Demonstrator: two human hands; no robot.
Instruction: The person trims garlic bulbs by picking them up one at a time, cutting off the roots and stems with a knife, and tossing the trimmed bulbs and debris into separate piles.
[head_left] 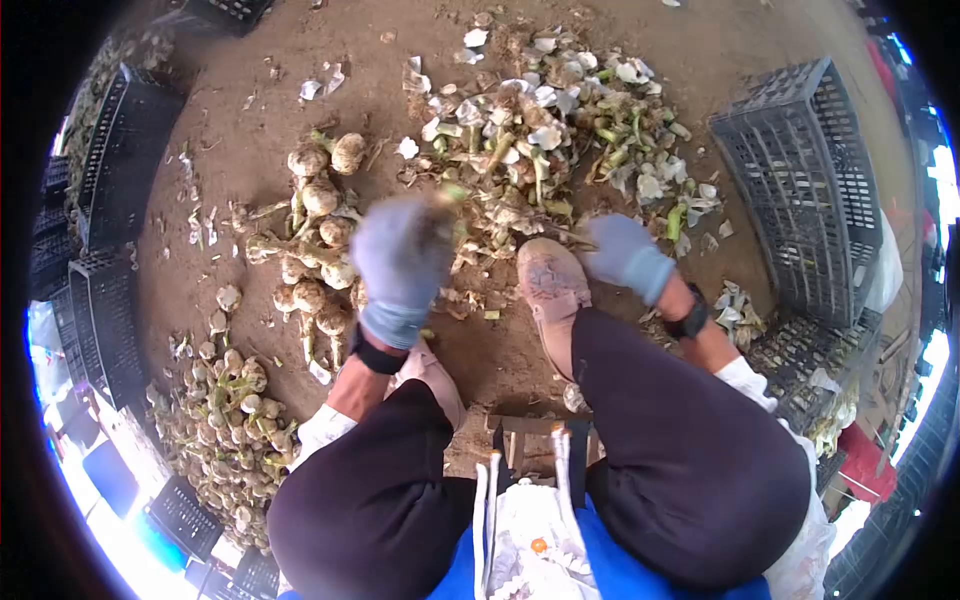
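My left hand [400, 265], in a grey-blue glove, is smeared by motion above the ground. Its fingers are closed around a blurred garlic bulb [432, 218] with a greenish cut stem end. To its left lies a heap of garlic bulbs [318, 200] with stems and roots attached. My right hand [622, 252], gloved alike, is curled just right of the brown shoe [552, 280]. A thin dark shape shows at its fingertips, but what it grips is not clear. Ahead of both hands spreads a pile of cut stems, roots and white skins [540, 135].
A black plastic crate [790, 180] stands tilted at the right. More dark crates [125, 160] line the left side. A large mound of garlic bulbs [225, 430] lies at lower left. Loose skins [735, 310] are scattered on the dirt floor [290, 50]. My knees frame the lower view.
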